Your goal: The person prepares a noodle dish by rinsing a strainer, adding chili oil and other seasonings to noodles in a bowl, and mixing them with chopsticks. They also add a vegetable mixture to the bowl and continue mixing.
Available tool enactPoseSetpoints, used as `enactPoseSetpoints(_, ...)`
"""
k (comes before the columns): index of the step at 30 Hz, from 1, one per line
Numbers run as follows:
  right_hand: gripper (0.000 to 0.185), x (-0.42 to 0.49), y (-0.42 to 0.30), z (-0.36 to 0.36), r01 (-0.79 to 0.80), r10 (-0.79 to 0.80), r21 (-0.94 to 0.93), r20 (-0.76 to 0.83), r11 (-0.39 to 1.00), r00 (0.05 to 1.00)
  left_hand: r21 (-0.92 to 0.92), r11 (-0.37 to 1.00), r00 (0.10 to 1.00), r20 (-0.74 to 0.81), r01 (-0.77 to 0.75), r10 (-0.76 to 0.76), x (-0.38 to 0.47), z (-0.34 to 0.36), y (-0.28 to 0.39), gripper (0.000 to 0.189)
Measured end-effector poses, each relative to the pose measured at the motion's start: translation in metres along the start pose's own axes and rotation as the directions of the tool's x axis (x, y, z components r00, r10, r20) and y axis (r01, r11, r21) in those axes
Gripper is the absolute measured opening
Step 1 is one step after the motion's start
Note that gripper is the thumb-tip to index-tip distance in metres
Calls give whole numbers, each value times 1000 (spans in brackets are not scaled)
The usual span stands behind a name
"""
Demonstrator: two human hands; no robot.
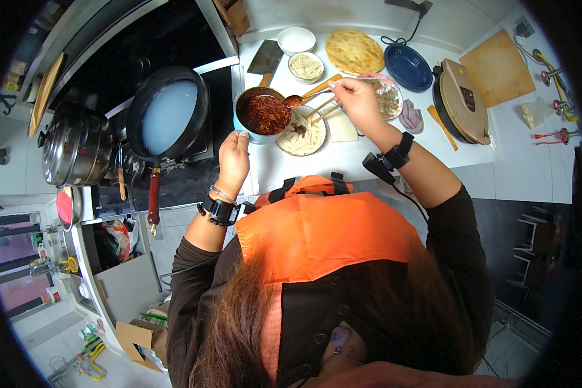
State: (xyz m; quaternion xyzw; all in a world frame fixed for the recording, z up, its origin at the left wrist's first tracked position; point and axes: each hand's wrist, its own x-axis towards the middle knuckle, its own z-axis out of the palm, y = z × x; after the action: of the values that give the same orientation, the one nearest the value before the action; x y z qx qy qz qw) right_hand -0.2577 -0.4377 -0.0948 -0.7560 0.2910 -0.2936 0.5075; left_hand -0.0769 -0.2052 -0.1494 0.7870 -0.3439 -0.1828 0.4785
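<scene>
My left hand grips a light-blue pot filled with dark red chilli oil and flakes. Between the fingers of my right hand is a metal spoon, its bowl coated with red chilli oil beside the pot's right rim. Just below the spoon, a bowl of pale cut strips has a dark red dab on top. A pair of wooden chopsticks rests in that bowl. A pale square slab, perhaps dough or tofu, lies to its right, partly under my right forearm.
On the left stand a black frying pan with cloudy liquid and a steel steamer pot. Behind the bowls lie a cleaver, a small bowl of strips and flatbreads. A blue dish and an electric griddle are at right.
</scene>
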Motion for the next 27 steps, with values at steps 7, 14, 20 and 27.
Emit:
enactPoseSetpoints(7, 22, 5, 13, 33, 172, -164, -74, 98, 982, 982, -16, 1000, 1000, 13, -17, 17, -4, 0, 8, 32)
enactPoseSetpoints(14, 23, 2, 30, 41, -371, 339, 34, 337, 928, 879, -4, 999, 999, 20, -34, 34, -7, 0, 12, 31)
enactPoseSetpoints(20, 28, -2, 34, 36, -636, 538, 214, 375, 742, 754, 0, 1000, 999, 53, -4, 4, -9, 4, 10, 32)
enactPoseSetpoints(27, 21, -5, 17, 32, -173, 158, 90, 153, 981, 976, -57, 998, 996, 83, 36, -31, -12, 10, 9, 33)
